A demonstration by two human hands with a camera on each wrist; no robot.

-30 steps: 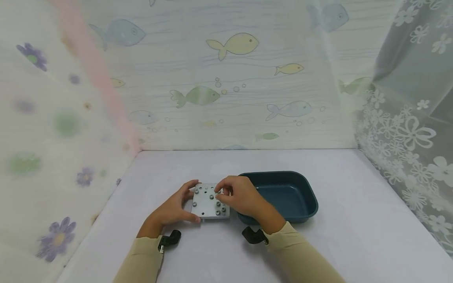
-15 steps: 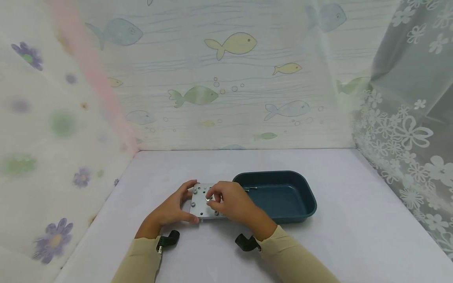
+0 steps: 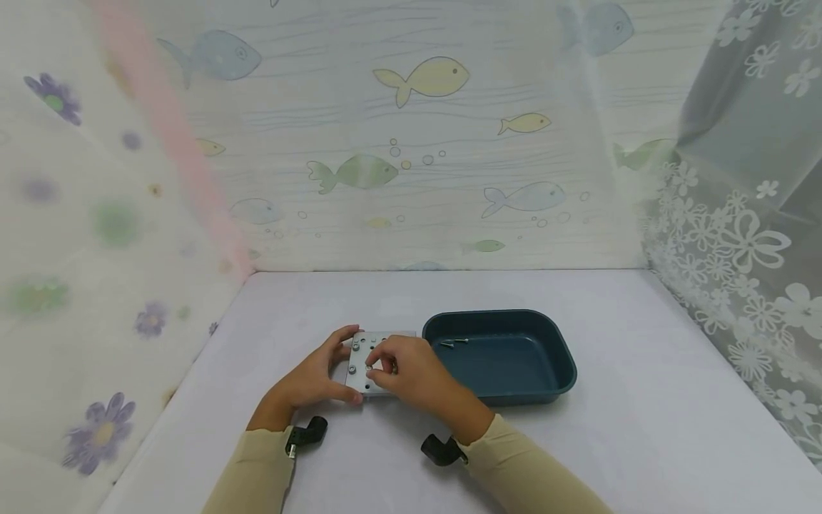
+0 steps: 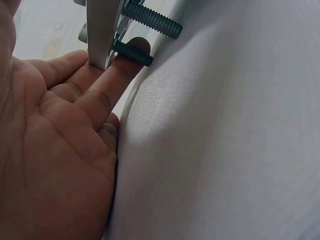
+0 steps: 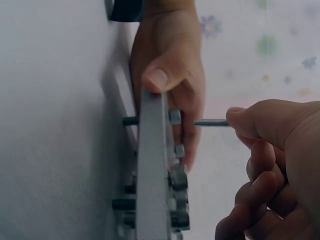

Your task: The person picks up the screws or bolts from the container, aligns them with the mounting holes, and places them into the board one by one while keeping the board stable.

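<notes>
A square metal plate with holes and several bolts lies toward the left of the table. My left hand grips its left side, thumb at the near corner and fingers at the far one. In the left wrist view, threaded bolt ends stick out under the plate beside a fingertip. My right hand pinches a thin screw between thumb and forefinger. The right wrist view shows its shank pointing at the plate's top face, apart from it. That hand covers the plate's right part in the head view.
Right of the plate stands a dark blue tray, with a few small screws near its left end. A white cloth covers the table. Patterned curtains hang at the back and both sides.
My right hand has moved left across the plate, still pinching the screw. The screws in the tray, hidden or partly hidden before, are now in sight. The left hand has stayed on the plate.
</notes>
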